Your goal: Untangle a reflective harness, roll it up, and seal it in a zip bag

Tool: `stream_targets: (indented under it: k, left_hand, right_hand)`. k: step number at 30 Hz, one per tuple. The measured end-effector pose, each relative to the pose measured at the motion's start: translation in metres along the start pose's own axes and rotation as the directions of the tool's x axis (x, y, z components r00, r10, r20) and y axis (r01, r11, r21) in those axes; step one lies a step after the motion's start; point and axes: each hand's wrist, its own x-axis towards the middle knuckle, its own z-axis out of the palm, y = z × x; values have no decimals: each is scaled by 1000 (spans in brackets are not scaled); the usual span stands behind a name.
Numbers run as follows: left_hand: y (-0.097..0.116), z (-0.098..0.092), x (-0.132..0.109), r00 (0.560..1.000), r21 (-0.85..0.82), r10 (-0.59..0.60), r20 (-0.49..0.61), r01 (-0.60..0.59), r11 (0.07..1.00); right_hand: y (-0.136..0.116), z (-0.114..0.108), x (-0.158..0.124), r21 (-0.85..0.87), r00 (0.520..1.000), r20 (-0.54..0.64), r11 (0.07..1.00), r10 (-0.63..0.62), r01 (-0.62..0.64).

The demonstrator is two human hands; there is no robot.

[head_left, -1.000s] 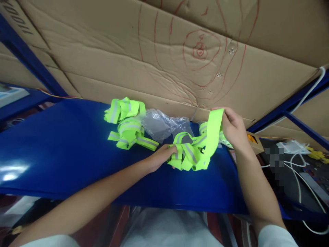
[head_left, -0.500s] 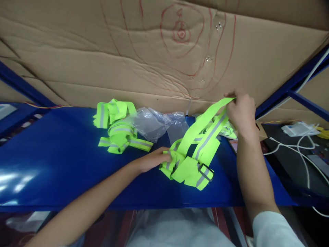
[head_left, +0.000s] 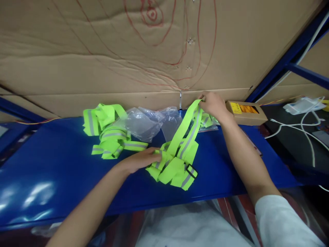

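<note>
Bright yellow-green reflective straps with grey stripes lie bunched before me on the blue table, a black buckle at their near right end. My left hand is closed on the left side of this bundle, its fingertips partly hidden in the folds. Up and to the right, my right hand pinches the top of a loop of the same strap and holds it raised and taut. A second heap of similar reflective straps rests to the left, apart from my hands.
Clear plastic bags lie between the heaps. Behind my right hand is a bagged bundle. A cardboard box with a yellow label stands further right, near white cables. A cardboard wall with red drawn lines backs the table.
My view has shifted, bringing the cardboard box into sight. My right hand has come slightly closer to the bundle, still holding the strap loop. My left hand keeps its grip.
</note>
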Motion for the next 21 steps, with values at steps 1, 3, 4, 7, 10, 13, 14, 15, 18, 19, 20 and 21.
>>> stream_targets:
  k: [1,3,4,7,10,13,14,15,18,19,20,21]
  left_hand:
    - [-1,0,-3,999,4,19,44,-19,1000]
    - [-4,0,-12,994,46,58,93,-62,997]
    - [-6,0,-18,994,105,84,71,-91,990]
    - [-12,7,-36,947,455,281,-155,-184,871]
    - [-13,20,-50,768,798,608,-201,-232,556]
    - [-7,33,-52,691,891,716,97,-380,246]
    - [-4,36,-51,699,882,687,199,-434,186]
    - [-1,38,-49,717,870,642,273,-469,153]
    - [2,42,-47,774,882,536,337,-458,107]
    - [1,43,-49,782,897,527,333,-435,79]
    - [-1,45,-53,779,911,533,330,-412,39]
    - [-4,47,-58,765,920,553,330,-391,-8]
  right_hand:
    - [-1,2,1,35,1000,7,999,-6,5]
    - [-3,5,4,113,999,27,993,-22,19]
    - [-5,8,6,164,999,37,986,-33,27]
    - [-15,16,12,373,993,113,928,-46,1]
    - [-33,24,17,574,961,271,811,-51,-119]
    - [-51,31,21,697,912,398,678,-96,-232]
    - [-55,32,21,727,903,416,635,-104,-261]
    - [-59,34,22,750,899,426,595,-103,-288]
    - [-63,39,22,794,896,437,498,-71,-348]
    - [-63,40,23,804,898,435,476,-62,-357]
    - [-62,41,23,814,905,422,461,-54,-353]
    - [-61,42,24,825,916,398,452,-41,-338]
